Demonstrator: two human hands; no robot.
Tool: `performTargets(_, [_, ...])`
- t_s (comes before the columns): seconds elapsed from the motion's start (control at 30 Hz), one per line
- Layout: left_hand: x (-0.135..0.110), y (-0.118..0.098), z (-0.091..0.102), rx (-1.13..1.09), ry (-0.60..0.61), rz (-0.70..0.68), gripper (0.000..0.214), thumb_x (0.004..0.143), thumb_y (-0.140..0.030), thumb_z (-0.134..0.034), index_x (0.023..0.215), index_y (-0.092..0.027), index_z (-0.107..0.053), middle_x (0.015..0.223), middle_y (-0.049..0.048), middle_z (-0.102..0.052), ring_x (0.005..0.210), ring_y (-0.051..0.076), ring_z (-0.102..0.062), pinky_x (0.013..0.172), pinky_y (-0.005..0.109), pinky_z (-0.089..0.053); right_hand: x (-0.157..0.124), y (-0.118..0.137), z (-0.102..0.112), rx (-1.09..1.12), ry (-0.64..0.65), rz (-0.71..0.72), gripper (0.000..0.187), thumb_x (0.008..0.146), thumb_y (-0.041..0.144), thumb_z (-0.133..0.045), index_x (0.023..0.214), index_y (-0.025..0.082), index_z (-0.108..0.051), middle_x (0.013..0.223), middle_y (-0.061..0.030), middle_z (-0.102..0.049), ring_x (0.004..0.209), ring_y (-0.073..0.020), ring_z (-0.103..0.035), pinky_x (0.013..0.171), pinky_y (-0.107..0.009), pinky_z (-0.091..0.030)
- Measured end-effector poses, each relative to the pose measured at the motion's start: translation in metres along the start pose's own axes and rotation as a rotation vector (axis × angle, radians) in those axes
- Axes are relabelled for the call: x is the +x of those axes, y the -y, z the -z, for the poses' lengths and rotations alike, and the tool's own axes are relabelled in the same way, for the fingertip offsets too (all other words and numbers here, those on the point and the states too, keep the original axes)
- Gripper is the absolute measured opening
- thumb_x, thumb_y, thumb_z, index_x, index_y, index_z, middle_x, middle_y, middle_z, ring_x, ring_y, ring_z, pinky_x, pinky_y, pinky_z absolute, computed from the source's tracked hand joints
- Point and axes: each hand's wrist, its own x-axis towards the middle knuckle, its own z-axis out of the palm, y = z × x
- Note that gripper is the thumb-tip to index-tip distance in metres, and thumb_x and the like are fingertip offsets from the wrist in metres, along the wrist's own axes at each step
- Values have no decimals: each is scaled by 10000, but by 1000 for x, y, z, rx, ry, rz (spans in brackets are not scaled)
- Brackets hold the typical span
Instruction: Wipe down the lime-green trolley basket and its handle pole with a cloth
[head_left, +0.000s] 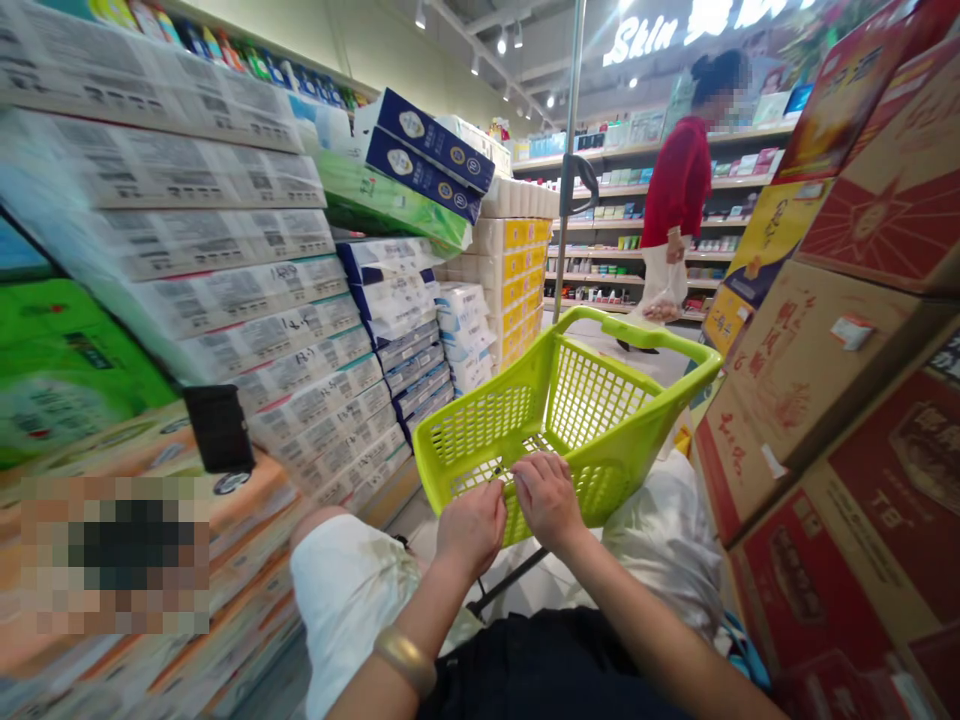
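A lime-green plastic shopping basket [600, 400] on a trolley stands right in front of me in a shop aisle. Both my hands rest on its near rim. My left hand [471, 525] has its fingers curled and pinched at the rim. My right hand [549, 497] lies beside it, fingers bent over the same edge. Between the two hands a small thin thing seems pinched, too small to name. A gold bangle [406, 660] sits on my left wrist. The basket looks empty inside.
Stacked packs of tissue and toilet paper [247, 300] fill the left side. Red and brown cartons [847, 380] tower on the right. A person in a red top [679, 185] stands ahead by the shelves. A metal pole [570, 150] rises behind the basket.
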Motion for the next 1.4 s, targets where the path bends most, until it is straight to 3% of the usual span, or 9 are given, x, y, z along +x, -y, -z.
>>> performTargets(0.17, [1, 3, -6, -7, -43, -11, 307, 980, -287, -310, 1150, -235, -560, 1077, 48, -687, 975, 197, -646, 799, 315, -469, 6, -34, 20, -108, -110, -98, 156, 954, 205, -470, 957, 215, -625, 963, -61, -639, 978, -214, -519, 954, -366, -339])
performTargets(0.3, [-1, 0, -7, -3, -43, -8, 310, 978, -281, -320, 1165, -232, -562, 1049, 48, -691, 959, 197, -650, 784, 312, -473, 4, -22, 12, -108, -145, -150, 165, 952, 200, -454, 935, 213, -618, 957, -67, -624, 985, -222, -513, 977, -387, -335])
performTargets(0.47, [-3, 4, -7, 2, -60, -30, 312, 980, -279, -310, 1149, -242, -570, 1051, 37, -696, 948, 186, -651, 765, 299, -470, -2, 6, 0, -23, -44, -59, 155, 946, 191, -465, 950, 229, -615, 961, -49, -626, 998, -205, -522, 1001, -369, -328])
performTargets(0.73, [-3, 13, -11, 0, -98, -38, 317, 980, -293, -312, 1138, -240, -582, 1049, 43, -704, 931, 185, -657, 758, 298, -474, 8, -33, 21, -143, -151, -174, 159, 952, 217, -466, 953, 220, -625, 979, -71, -629, 1001, -231, -512, 971, -391, -337])
performTargets(0.83, [-4, 12, -10, -1, -110, -35, 314, 977, -289, -312, 1126, -240, -584, 1027, 40, -705, 913, 188, -660, 743, 301, -474, 6, -16, 12, -110, -136, -162, 174, 947, 199, -459, 967, 218, -632, 961, -70, -627, 995, -230, -512, 978, -393, -335])
performTargets(0.97, [-6, 14, -7, 21, -104, -45, 304, 975, -282, -310, 1063, -231, -596, 968, 39, -703, 885, 184, -657, 726, 291, -468, 0, 13, -1, -11, -16, -50, 195, 936, 184, -475, 1030, 235, -639, 989, -54, -637, 1019, -210, -515, 996, -364, -333])
performTargets(1.07, [-7, 18, -5, 24, -100, -49, 313, 980, -291, -302, 1095, -235, -588, 1002, 32, -707, 901, 179, -655, 733, 286, -467, 1, 5, 3, -23, -2, -34, 172, 936, 197, -495, 1013, 235, -644, 990, -48, -647, 1009, -200, -524, 975, -341, -339])
performTargets(1.23, [-9, 23, -5, 7, -114, -37, 324, 982, -303, -299, 1124, -241, -584, 1046, 29, -709, 946, 178, -647, 769, 288, -469, 9, -20, 14, -107, -94, -114, 151, 943, 210, -499, 976, 216, -646, 971, -61, -645, 982, -214, -524, 949, -358, -339])
performTargets(1.4, [-10, 22, -4, 20, -100, -26, 322, 975, -288, -299, 1101, -233, -589, 1012, 37, -707, 926, 183, -650, 761, 293, -467, 5, 14, -2, -47, -38, -96, 157, 933, 190, -486, 936, 223, -640, 961, -60, -634, 994, -218, -508, 971, -371, -336])
